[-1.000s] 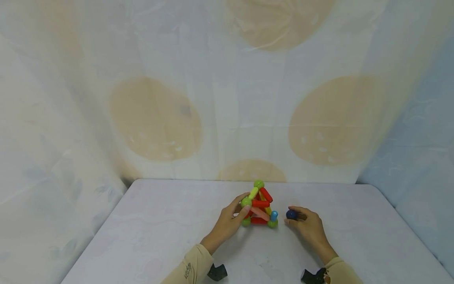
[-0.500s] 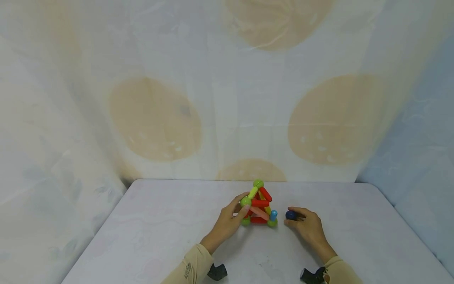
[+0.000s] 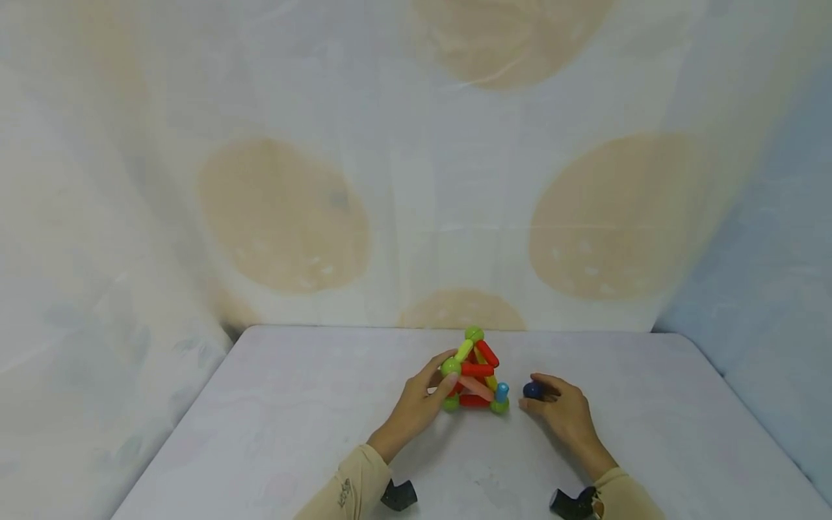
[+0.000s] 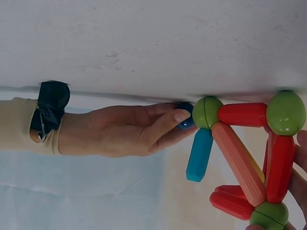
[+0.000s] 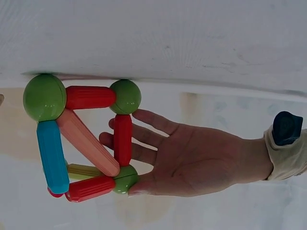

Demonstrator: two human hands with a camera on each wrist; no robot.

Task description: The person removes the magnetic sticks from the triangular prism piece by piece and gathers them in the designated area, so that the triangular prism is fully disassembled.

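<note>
While my left hand [image 3: 422,397] steadies the rod-and-ball frame [image 3: 474,375] on the tabletop [image 3: 292,433], fingers straight against its left side, my right hand [image 3: 562,412] has its grip pinched round a dark blue ball [image 3: 533,391] just right of it. The frame rises to a green ball at its peak, long axis upright. A blue rod [image 4: 199,154] leans up from the frame's right front corner ball.

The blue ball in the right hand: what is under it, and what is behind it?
The blue ball sits low over the white table, pinched in the right hand. Fingers cover its far side, so whether it touches the table cannot be told. Beside it stands the stick-and-ball pyramid.
</note>
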